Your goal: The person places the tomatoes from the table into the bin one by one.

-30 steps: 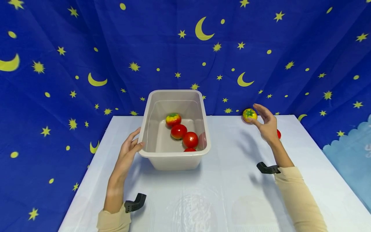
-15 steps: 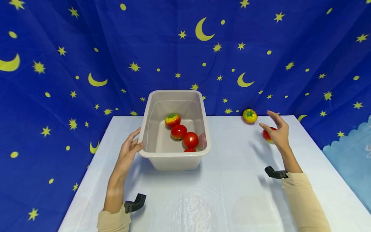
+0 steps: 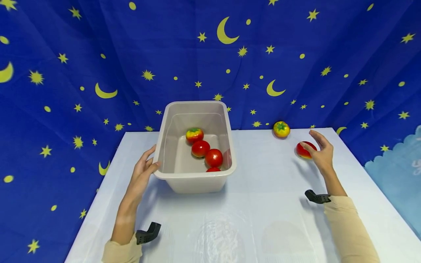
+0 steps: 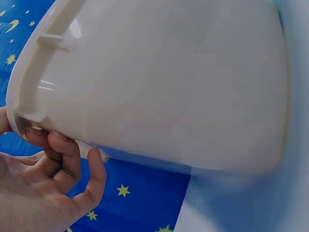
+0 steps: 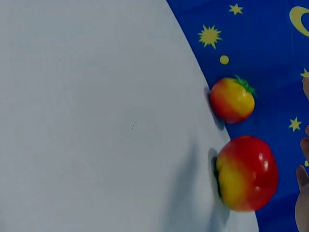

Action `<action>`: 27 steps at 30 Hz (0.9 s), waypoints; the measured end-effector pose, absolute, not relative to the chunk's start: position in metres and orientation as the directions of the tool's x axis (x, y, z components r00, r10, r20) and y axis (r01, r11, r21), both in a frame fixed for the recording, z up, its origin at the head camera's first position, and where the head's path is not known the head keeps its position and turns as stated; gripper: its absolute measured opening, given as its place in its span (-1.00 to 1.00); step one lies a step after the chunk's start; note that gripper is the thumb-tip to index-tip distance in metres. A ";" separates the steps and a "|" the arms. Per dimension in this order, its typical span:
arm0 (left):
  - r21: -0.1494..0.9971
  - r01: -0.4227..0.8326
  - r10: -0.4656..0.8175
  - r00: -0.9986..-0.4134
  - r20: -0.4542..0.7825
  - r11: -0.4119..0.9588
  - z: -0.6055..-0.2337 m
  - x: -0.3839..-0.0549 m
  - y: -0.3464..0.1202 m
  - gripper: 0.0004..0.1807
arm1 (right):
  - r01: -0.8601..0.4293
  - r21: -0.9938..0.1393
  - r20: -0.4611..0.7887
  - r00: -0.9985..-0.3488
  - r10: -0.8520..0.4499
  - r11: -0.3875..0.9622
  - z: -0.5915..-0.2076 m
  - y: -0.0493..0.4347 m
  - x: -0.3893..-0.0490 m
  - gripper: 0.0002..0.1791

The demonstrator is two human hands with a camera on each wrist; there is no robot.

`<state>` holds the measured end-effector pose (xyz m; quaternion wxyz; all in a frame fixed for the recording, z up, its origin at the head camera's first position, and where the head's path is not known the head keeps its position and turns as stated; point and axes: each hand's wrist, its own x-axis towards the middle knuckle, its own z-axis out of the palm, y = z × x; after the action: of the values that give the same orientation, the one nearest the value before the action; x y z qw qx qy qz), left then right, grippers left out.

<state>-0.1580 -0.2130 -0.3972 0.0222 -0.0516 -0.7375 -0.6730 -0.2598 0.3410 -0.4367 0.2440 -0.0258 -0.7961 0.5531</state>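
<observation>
head view: the left hand [image 3: 139, 179] grips the pale grey bin [image 3: 195, 185] at its near left corner, thumb up on the rim. inside the bin, running from back to front, lie a green-topped fruit [image 3: 194, 135], an oval red fruit [image 3: 200, 149], a round red fruit [image 3: 214, 158] and a half-hidden red fruit [image 3: 213, 169]. well to the right, on the white table [image 3: 260, 193], the right hand [image 3: 323, 155] is empty, thumb and fingers parted about a red-and-yellow fruit [image 3: 301, 152] — whether the thumb touches it i can't tell. near that, by the table's back edge, sits a yellow fruit [image 3: 281, 129].

left wrist view: the fingers curl in against the bin's outer wall, just under the rim.

right wrist view: the red-and-yellow fruit rests on the table beside the smaller-looking yellow fruit; fingers show at the right edge — a gap lies between them and the fruit.
</observation>
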 end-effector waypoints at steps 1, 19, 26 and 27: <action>0.990 0.110 0.047 -0.993 0.107 0.087 -0.398 -0.158 -0.213 -0.41 | -0.215 -0.893 0.353 -0.879 0.322 0.395 -0.440 0.344 -0.261 -0.40; 0.992 0.110 0.039 -0.993 0.107 0.067 -0.399 -0.158 -0.212 -0.41 | 0.065 -0.854 0.121 -0.940 0.320 0.516 -0.478 0.373 -0.277 -0.19; 0.993 0.095 0.037 -0.995 0.093 0.064 -0.398 -0.158 -0.212 -0.40 | 0.109 -0.832 0.091 -0.941 0.327 0.545 -0.483 0.372 -0.277 -0.18; 0.993 0.095 0.037 -0.995 0.093 0.064 -0.398 -0.158 -0.212 -0.40 | 0.111 -0.833 0.093 -0.937 0.336 0.542 -0.483 0.372 -0.277 -0.19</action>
<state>-0.1576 -0.2121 -0.3978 0.0212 -0.0453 -0.7292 -0.6824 -0.2769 0.3717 -0.4835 0.1217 -0.1285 -0.8697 0.4608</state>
